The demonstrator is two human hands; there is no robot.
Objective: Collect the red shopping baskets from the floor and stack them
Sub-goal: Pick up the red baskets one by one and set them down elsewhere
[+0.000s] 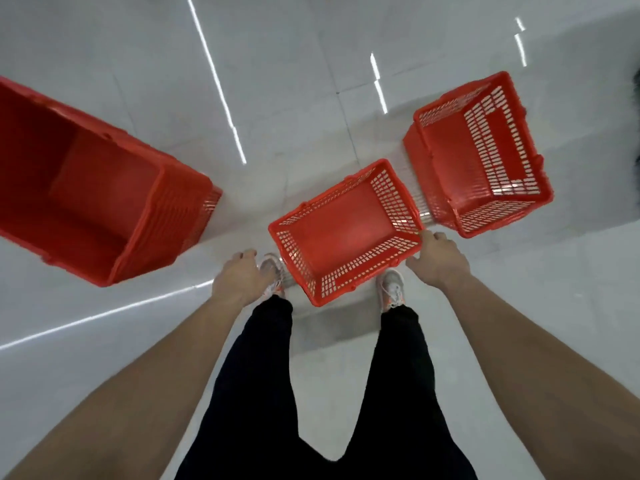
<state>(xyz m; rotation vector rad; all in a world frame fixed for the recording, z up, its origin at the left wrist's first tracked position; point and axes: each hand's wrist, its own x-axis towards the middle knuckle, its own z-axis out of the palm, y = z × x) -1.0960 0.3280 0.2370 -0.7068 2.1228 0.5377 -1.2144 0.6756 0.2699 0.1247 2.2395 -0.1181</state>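
Note:
A single red shopping basket stands on the white floor between my feet. My right hand reaches down to its right rim corner, fingers touching or nearly touching it; no grip shows. My left hand hangs to the left of the basket, apart from it, fingers loosely curled and holding nothing. A second red basket sits just beyond, to the right. A tall stack of red baskets rises at the left, close to the camera.
Glossy white tiled floor with bright strip-light reflections spreads all around. My black trousers and light sneakers flank the near basket. A dark object shows at the right edge.

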